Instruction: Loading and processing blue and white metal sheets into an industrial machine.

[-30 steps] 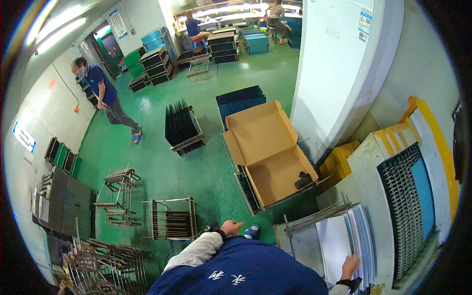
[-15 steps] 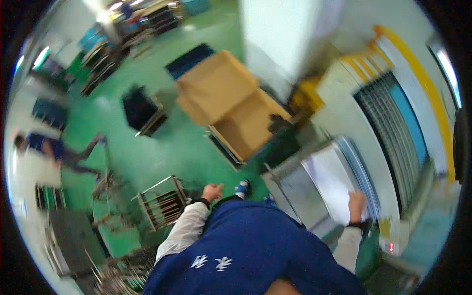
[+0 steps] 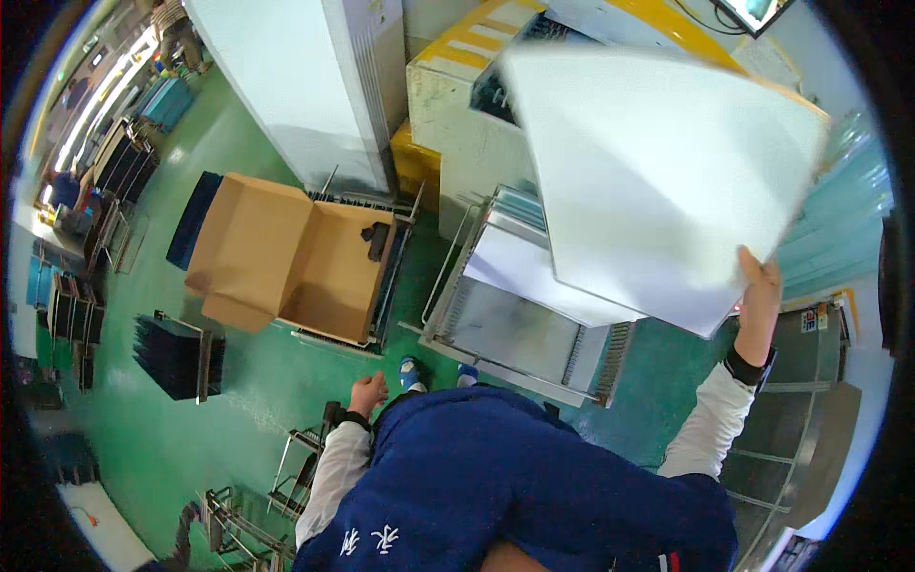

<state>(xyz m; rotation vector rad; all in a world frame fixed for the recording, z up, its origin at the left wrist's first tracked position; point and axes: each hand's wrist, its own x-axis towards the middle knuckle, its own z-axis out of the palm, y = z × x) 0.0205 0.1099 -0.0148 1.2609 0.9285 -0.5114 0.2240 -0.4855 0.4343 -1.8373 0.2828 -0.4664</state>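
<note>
My right hand (image 3: 760, 294) grips a large white sheet (image 3: 658, 181) near its lower right corner. The sheet is raised and tilted above a low wire rack (image 3: 596, 386). More white sheets (image 3: 519, 262) lean in that rack, partly covered by the raised one. Beside my waist hangs my left hand (image 3: 368, 394), its fingers curled and nothing visible in them. It is nearest to the dark handle-like end of a metal rack (image 3: 286, 477) on the floor.
An open brown cardboard box (image 3: 329, 276) rests on another rack, with a dark item (image 3: 376, 238) inside. A black slotted stack (image 3: 176, 360) stands on the green floor. A white pillar (image 3: 295, 86) and a yellow-edged machine (image 3: 467, 124) are ahead. Metal shelving (image 3: 786, 419) stands at right.
My right hand has lifted the white sheet up from the rack. The view has turned right, so the box and racks now lie further left. My left hand stays low by my waist.
</note>
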